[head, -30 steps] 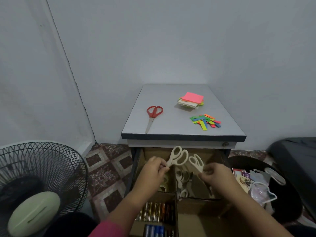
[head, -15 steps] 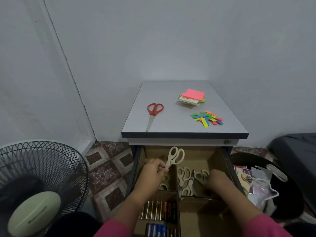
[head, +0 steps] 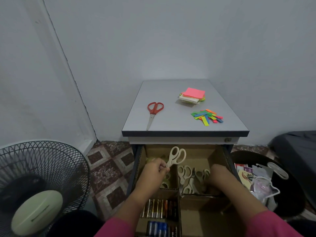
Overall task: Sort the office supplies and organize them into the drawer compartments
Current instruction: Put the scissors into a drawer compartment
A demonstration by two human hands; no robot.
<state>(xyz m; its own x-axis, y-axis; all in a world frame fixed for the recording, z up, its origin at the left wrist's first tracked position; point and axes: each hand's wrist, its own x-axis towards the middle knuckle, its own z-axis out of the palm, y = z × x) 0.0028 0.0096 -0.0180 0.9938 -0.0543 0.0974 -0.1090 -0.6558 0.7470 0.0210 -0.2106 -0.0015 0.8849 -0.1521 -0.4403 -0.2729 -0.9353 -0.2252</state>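
Scissors [head: 176, 156], cream-handled, stick up above the drawer [head: 217, 155], pinched at the blades by the left hand [head: 154, 170]. Right hand [head: 216, 177] reaches into the scissors compartment; its fingers are hidden, grip unclear.

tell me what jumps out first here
The bright pink sticky note stack and red scissors on the grey cabinet top. Below, the left hand holds cream scissors upright above the open drawer; the right hand reaches into its scissors compartment.
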